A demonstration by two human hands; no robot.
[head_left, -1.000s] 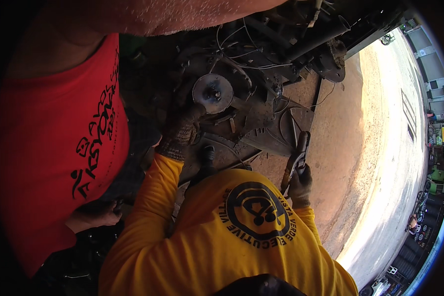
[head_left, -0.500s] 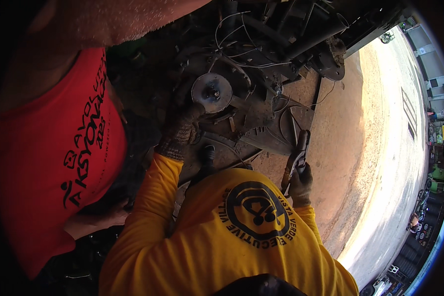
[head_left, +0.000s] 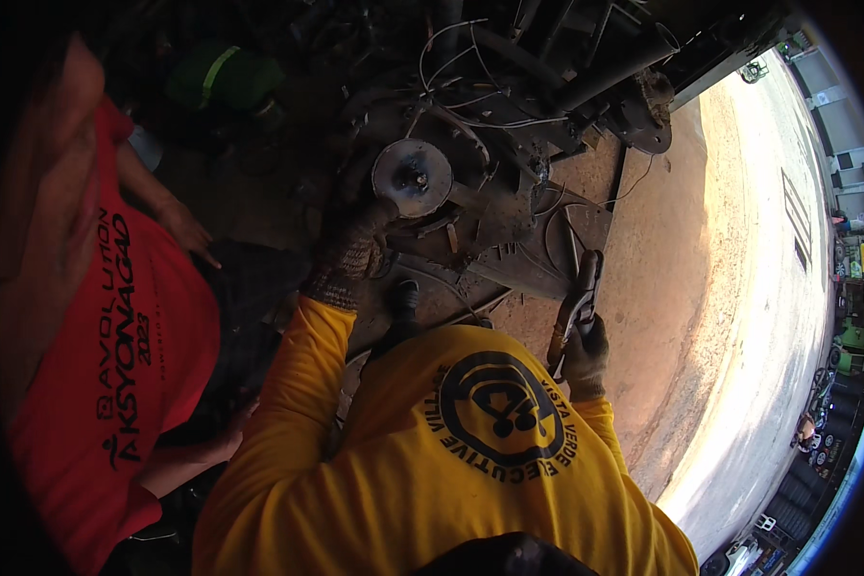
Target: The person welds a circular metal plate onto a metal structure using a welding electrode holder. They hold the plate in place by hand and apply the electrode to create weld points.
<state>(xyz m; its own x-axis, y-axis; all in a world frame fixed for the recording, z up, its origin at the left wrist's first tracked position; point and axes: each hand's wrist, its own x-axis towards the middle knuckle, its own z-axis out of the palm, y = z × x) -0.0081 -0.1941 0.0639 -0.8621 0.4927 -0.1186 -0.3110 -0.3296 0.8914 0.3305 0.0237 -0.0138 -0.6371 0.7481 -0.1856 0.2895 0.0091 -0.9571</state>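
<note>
A round, flat metal disc (head_left: 412,180) with a dark raised centre stands over the scrap-strewn work area. My left hand (head_left: 360,228), in a dirty knitted glove, is closed on the disc's lower left edge; some of its fingers are lost in shadow. To the right, my right hand (head_left: 586,353), gloved too, is wrapped round a dark metal tool that looks like locking pliers (head_left: 578,300). That tool points up and away from me, apart from the disc.
A person in a red shirt (head_left: 154,355) is close on my left, one bare hand (head_left: 187,230) hanging down. Loose wires (head_left: 494,123), metal plates (head_left: 523,274) and a thick pipe (head_left: 619,67) crowd the far side. Brown ground (head_left: 667,278) stretches to the right.
The person in red has leaned back to the left, and their raised arm has left the top of the view. My hands, the disc and the tool have hardly moved.
</note>
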